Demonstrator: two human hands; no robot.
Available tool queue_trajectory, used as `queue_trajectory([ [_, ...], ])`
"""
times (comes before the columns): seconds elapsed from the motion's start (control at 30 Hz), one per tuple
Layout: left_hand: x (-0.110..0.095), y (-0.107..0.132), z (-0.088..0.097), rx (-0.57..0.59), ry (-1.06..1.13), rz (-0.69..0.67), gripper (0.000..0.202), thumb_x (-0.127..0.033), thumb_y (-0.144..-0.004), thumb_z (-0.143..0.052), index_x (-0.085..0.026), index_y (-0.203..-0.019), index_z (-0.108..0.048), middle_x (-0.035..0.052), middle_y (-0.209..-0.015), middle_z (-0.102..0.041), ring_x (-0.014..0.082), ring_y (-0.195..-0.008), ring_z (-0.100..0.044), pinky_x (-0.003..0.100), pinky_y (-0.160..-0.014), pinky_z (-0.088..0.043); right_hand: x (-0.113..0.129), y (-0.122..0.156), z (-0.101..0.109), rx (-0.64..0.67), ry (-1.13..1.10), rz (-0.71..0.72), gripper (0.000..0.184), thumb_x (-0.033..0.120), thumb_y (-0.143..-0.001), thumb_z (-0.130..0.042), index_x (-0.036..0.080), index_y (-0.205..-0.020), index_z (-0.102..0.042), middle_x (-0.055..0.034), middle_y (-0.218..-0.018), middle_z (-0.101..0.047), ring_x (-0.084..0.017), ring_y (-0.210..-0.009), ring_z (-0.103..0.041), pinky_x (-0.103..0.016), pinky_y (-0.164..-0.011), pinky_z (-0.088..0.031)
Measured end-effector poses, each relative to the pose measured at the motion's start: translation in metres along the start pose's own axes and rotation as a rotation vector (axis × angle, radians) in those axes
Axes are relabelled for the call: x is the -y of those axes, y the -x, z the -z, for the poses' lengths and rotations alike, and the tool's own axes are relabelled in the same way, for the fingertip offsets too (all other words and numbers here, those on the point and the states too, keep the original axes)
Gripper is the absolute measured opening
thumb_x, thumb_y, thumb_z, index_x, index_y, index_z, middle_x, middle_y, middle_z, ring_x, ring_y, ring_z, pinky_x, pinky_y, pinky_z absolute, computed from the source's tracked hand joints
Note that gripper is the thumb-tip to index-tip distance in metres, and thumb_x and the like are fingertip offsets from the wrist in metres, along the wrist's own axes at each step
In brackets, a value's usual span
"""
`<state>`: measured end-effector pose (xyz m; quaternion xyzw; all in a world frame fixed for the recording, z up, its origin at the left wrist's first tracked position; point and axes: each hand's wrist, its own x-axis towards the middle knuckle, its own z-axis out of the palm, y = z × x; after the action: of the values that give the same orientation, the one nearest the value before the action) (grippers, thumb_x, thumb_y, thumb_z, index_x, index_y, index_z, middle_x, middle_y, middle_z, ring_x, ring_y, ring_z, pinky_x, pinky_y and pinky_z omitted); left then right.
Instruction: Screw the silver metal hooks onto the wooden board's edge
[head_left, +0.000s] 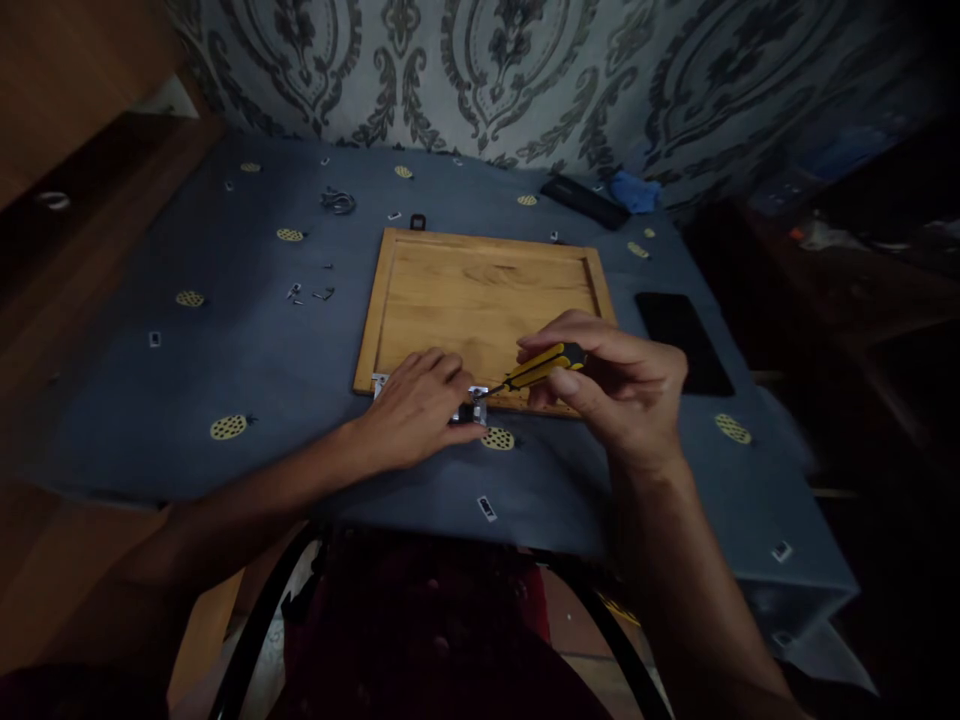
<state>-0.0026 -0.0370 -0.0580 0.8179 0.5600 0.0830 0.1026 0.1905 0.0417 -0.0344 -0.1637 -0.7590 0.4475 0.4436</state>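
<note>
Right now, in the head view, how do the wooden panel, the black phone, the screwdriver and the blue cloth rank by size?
1. wooden panel
2. black phone
3. screwdriver, part hidden in the right hand, and blue cloth, farther off: too alike to rank.

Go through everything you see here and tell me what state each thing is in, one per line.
Wooden panel: lying flat on the blue cloth.
Metal hinge: at the panel's near edge, under the left hand.
Screwdriver: gripped in the right hand, tip at the hinge.
Phone: screen dark.
</note>
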Motion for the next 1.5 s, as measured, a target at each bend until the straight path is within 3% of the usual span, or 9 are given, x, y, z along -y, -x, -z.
queue_trajectory([
  [0.2,-0.001,0.001,0.0,0.005,0.007,0.006,0.045,-0.051,-0.094,-0.069,-0.011,-0.114,-0.065,0.0117,-0.113,-0.064,0.0291,-0.112,-0.057,0.041,-0.096,-0.047,-0.002,-0.001,-0.001,-0.083,0.101,0.064,0.009,0.032,-0.084,-0.083,0.025,-0.089,-0.08,-0.0016,-0.08,-0.073,-0.011,-0.053,-0.059,-0.024,-0.039,-0.049],
  [0.37,-0.001,0.0,0.0,-0.006,-0.001,0.001,0.044,-0.052,-0.095,-0.068,-0.012,-0.114,-0.065,0.0117,-0.114,-0.065,0.0295,-0.113,-0.057,0.042,-0.096,-0.047,-0.002,0.0,-0.008,-0.163,0.162,0.113,0.017,0.028,-0.077,-0.089,0.025,-0.082,-0.073,-0.0014,-0.076,-0.071,-0.012,-0.054,-0.052,-0.026,-0.039,-0.042],
  [0.47,-0.001,0.0,0.001,-0.002,-0.003,0.006,0.045,-0.052,-0.095,-0.068,-0.012,-0.115,-0.064,0.0118,-0.114,-0.065,0.0294,-0.112,-0.057,0.042,-0.095,-0.047,-0.003,0.001,-0.01,-0.206,0.194,0.098,0.022,0.036,-0.077,-0.089,0.026,-0.078,-0.07,-0.0012,-0.074,-0.069,-0.015,-0.055,-0.052,-0.029,-0.04,-0.04],
  [0.57,-0.002,0.0,0.001,0.012,-0.002,0.013,0.046,-0.052,-0.096,-0.067,-0.011,-0.116,-0.065,0.012,-0.115,-0.065,0.0294,-0.113,-0.057,0.042,-0.097,-0.047,-0.003,0.002,-0.011,-0.217,0.198,0.077,0.024,0.042,-0.077,-0.088,0.028,-0.078,-0.069,-0.0007,-0.074,-0.067,-0.017,-0.059,-0.054,-0.031,-0.042,-0.04],
  [0.77,-0.001,0.001,-0.001,-0.022,-0.006,-0.004,0.043,-0.052,-0.095,-0.067,-0.013,-0.113,-0.065,0.0112,-0.113,-0.065,0.029,-0.111,-0.057,0.041,-0.095,-0.047,-0.003,-0.004,-0.009,-0.186,0.229,0.143,0.017,0.04,-0.082,-0.085,0.029,-0.082,-0.071,-0.0003,-0.072,-0.065,-0.018,-0.063,-0.058,-0.034,-0.054,-0.046],
  [0.93,0.0,0.001,0.0,-0.007,-0.008,-0.006,0.044,-0.051,-0.095,-0.068,-0.012,-0.114,-0.065,0.0112,-0.112,-0.065,0.0291,-0.11,-0.057,0.04,-0.093,-0.046,0.0,-0.002,-0.005,-0.135,0.201,0.096,0.005,0.033,-0.088,-0.079,0.029,-0.09,-0.077,-0.0027,-0.08,-0.072,-0.019,-0.07,-0.064,-0.031,-0.05,-0.049],
  [1.17,-0.001,0.0,0.001,0.019,-0.004,-0.004,0.044,-0.051,-0.095,-0.068,-0.011,-0.112,-0.066,0.0117,-0.114,-0.064,0.0296,-0.112,-0.056,0.041,-0.096,-0.046,0.002,0.002,-0.008,-0.432,0.141,0.134,0.017,0.043,-0.089,-0.077,0.026,-0.089,-0.078,-0.0022,-0.078,-0.07,-0.01,-0.043,-0.051,-0.029,-0.033,-0.035],
  [1.5,-0.002,-0.001,0.004,0.042,0.005,0.007,0.044,-0.05,-0.096,-0.067,-0.011,-0.114,-0.066,0.0121,-0.115,-0.064,0.0301,-0.113,-0.056,0.041,-0.098,-0.046,-0.004,0.006,-0.009,-0.287,0.203,0.075,0.006,0.037,-0.09,-0.076,0.031,-0.091,-0.076,0.0001,-0.075,-0.067,-0.014,-0.049,-0.055,-0.031,-0.039,-0.042],
])
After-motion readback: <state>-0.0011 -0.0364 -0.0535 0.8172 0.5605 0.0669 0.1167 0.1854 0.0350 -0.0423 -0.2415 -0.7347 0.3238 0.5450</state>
